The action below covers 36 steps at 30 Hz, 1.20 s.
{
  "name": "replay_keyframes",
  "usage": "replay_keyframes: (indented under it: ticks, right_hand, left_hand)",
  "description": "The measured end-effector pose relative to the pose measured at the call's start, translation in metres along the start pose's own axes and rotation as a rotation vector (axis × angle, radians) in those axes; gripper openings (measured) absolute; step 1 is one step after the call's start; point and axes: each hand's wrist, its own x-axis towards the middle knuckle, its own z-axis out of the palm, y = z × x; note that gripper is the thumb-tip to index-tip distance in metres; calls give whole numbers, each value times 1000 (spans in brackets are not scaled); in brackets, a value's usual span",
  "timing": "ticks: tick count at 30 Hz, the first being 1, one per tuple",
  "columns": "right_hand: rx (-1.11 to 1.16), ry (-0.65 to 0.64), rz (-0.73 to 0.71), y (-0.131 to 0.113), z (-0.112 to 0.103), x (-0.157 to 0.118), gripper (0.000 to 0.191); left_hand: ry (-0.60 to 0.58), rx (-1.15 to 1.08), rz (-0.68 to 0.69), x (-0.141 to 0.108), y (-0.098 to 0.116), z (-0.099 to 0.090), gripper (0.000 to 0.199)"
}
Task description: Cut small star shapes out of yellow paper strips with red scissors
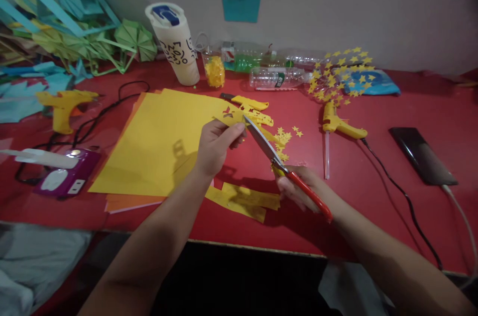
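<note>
My left hand [218, 144] pinches a small yellow paper piece [228, 114] with cut-out shapes. My right hand [300, 187] grips red-handled scissors [261, 141], whose blade tips touch the right edge of that piece. Under my left wrist lie large yellow sheets [149, 144] over orange ones. Yellow strips [242, 200] rest near the table's front edge. Small yellow stars [283, 138] are piled on the red table [377, 206], right of the blades. Behind my left hand are punched yellow strips [261, 117] and a yellow-handled cutter [250, 103].
A white tumbler [175, 47], a cup of yellow pieces [214, 72] and plastic bottles [278, 78] stand or lie along the wall. Glue guns [66, 107] sit on both sides. At right is a phone [421, 155]; at left, a purple power strip [67, 174] with cables.
</note>
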Motion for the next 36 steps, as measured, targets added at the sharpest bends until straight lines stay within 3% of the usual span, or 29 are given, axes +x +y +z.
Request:
replay_keyframes:
  ticks: [13, 22, 36]
  right_hand:
    - [-22, -2, 20, -4, 0, 0, 52]
    - [-65, 54, -53, 14, 2, 5, 53]
    - [0, -58, -79, 20, 0, 4, 56]
  left_hand:
    - [89, -17, -38, 4, 7, -1, 23]
    - [-15, -45, -75, 3, 5, 0, 17]
    - [70, -20, -34, 5, 7, -1, 14]
